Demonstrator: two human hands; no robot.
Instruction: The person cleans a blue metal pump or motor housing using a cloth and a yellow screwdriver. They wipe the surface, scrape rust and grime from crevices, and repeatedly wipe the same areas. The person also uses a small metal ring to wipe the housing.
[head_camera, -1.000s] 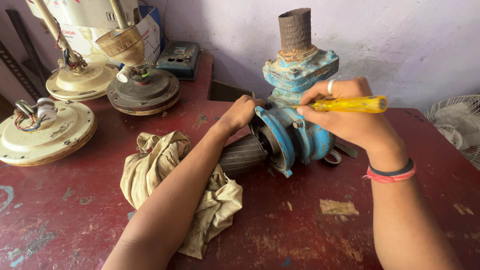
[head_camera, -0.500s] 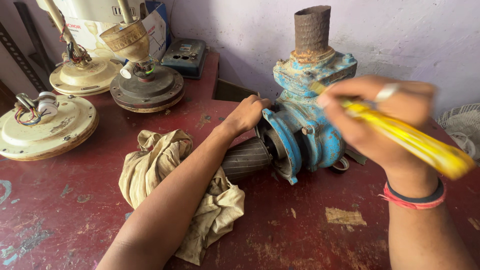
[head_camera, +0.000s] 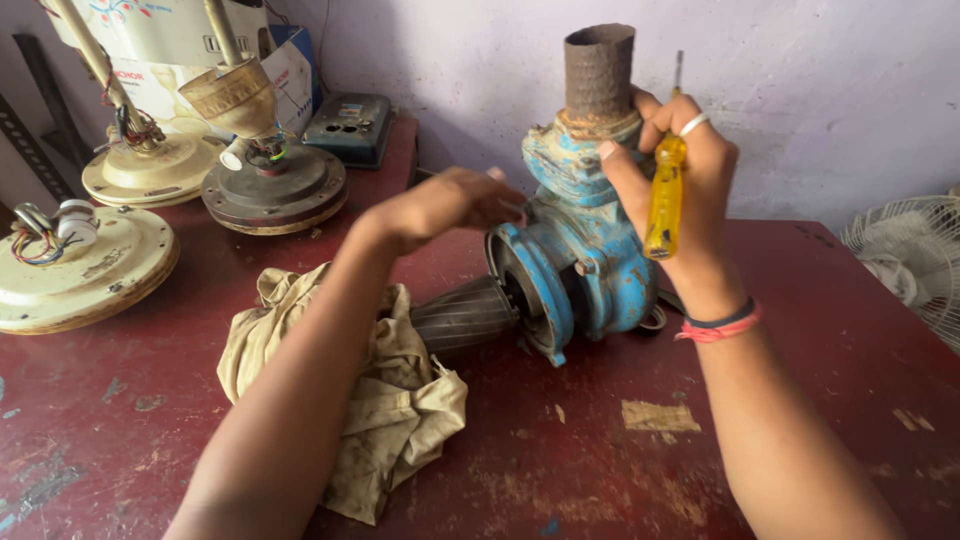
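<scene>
1. The pump (head_camera: 585, 260) lay on the tabletop (head_camera: 600, 450), beside the rag (head_camera: 385, 400).
2. Right hand (head_camera: 690, 190) gripped a screwdriver (head_camera: 664, 195) against the pump's pipe (head_camera: 598, 75); slippage appeared possible.
3. Left hand (head_camera: 450, 205) hovered open over the pump; pinching appeared possible.

Behind the blue pump (head_camera: 585, 250), the right hand (head_camera: 690, 190) hides the middle of a yellow-handled screwdriver (head_camera: 663, 205). Left of the pump, the left hand (head_camera: 440, 205) is motion-blurred. Far right of it, a white fan guard (head_camera: 905, 265) is cut by the frame's edge.
</scene>
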